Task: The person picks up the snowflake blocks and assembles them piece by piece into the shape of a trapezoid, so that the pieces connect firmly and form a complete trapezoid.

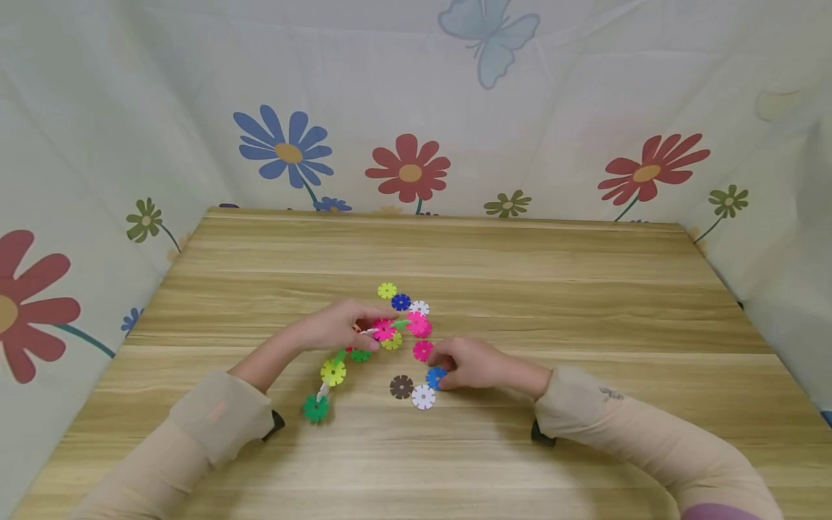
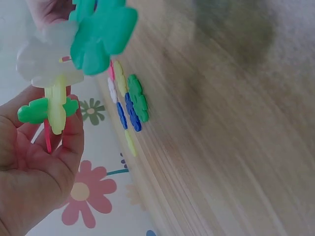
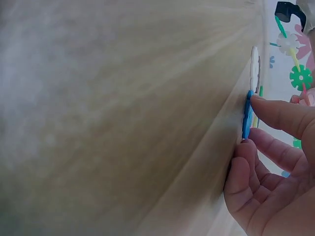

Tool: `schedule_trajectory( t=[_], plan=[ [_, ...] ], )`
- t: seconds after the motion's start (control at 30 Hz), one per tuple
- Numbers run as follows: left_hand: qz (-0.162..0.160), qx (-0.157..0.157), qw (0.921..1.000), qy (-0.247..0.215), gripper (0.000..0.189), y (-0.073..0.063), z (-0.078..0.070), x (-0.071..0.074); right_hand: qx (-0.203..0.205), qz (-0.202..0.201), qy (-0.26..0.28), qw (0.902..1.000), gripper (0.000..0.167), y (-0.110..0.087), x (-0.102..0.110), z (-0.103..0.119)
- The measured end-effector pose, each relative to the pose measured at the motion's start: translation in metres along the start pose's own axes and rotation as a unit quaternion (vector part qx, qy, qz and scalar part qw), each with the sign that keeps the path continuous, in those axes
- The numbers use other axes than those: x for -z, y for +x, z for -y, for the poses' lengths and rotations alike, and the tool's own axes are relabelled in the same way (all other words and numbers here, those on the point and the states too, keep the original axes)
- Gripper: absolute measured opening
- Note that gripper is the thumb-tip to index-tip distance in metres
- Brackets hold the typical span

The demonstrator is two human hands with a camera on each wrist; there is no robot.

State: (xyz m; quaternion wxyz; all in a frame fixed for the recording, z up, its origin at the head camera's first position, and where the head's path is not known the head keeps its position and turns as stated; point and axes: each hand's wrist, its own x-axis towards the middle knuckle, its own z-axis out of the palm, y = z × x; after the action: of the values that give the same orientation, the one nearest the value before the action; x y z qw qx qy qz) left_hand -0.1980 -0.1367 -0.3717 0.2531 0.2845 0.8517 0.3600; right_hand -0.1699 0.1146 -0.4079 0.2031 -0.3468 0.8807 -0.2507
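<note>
Gripping a chain of slotted plastic discs [image 1: 334, 373] over the worktop [image 1: 552, 282], a person's left hand [image 1: 334, 326] curls its fingers round it partway along; the right hand's [image 1: 477, 363] fingers pinch a blue disc [image 1: 437, 378] lying just beside a white disc [image 1: 423, 396]. The joints could twist apart if the trailing end snags; so slight an edge hold could slip. A dark mark [image 1: 611, 393] on the right sleeve [image 1: 650, 433] is too small to read.

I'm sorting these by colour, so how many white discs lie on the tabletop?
2 in sight: a near white disc beside the brown disc, and a far white disc beside the dark blue disc. Either hand may hide more.
</note>
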Motion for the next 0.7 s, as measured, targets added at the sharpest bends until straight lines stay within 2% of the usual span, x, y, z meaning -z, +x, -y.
schedule_trajectory(
  t=[0.17,0.33,0.53,0.7],
  plan=[
    [0.006,0.007,0.9999,0.008,0.053,0.0001,0.0013,-0.0009,0.002,-0.005,-0.020,0.9998,0.022,0.0006,-0.0008,0.0010],
    [0.007,0.007,0.9999,0.008,0.053,-0.0004,0.0012,-0.0015,-0.009,-0.004,-0.016,0.9998,0.021,0.0000,-0.0012,0.0026],
    [0.002,0.010,0.9999,0.010,0.052,-0.0004,0.0016,-0.0019,-0.018,-0.017,0.016,0.9996,0.022,-0.0020,-0.0010,0.0017],
    [-0.011,-0.002,0.9999,-0.002,0.048,0.0009,0.0024,-0.0027,-0.025,-0.029,0.058,0.9976,0.019,-0.0041,-0.0003,-0.0012]
  ],
)
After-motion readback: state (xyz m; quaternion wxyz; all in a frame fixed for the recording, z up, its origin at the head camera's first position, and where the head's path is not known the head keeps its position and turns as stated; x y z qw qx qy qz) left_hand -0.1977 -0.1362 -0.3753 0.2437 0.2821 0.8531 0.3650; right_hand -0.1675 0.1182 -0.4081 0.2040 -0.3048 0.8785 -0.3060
